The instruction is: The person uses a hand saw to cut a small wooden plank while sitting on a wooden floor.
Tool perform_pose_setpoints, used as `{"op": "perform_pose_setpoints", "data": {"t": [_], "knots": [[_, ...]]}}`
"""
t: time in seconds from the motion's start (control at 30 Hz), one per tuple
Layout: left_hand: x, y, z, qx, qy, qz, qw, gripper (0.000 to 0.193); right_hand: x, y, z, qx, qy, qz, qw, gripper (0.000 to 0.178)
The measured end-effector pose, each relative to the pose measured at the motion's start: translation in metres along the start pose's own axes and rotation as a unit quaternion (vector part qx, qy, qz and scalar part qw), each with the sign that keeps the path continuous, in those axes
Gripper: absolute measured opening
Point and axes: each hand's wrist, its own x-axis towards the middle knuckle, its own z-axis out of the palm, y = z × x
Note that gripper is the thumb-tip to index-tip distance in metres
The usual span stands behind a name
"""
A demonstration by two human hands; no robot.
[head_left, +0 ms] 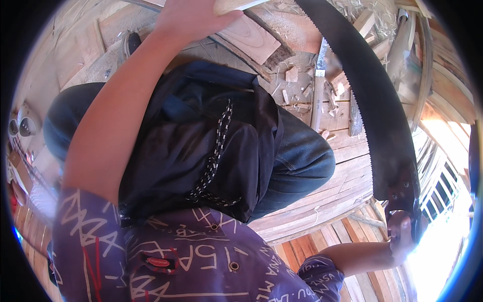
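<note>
While the saw (370,95) is gripped by the right hand (401,231), it is slanted up-left. Wood (235,5), top, is touched by the left hand (190,21); closure unclear.

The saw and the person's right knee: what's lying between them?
The head view shows wooden boards between the saw and right knee, with a few wood chips and a short greyish piece on them.

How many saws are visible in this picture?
1: the saw at the right, held in the right hand and cut off by the top edge. Others may be hidden.
</note>
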Motion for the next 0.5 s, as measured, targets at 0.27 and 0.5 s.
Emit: {"op": "perform_pose_setpoints", "data": {"t": [0.27,0.5], "knots": [[0.003,-0.002,0.009,-0.048,0.042,0.045,0.997,0.052,0.038,0.008,0.044,-0.007,0.148,0.035,0.988,0.032],[0.0,0.0,0.007,0.023,0.01,0.035,0.999,0.055,0.063,0.001,0.034,0.026,-0.051,-0.025,0.998,0.031]]}}
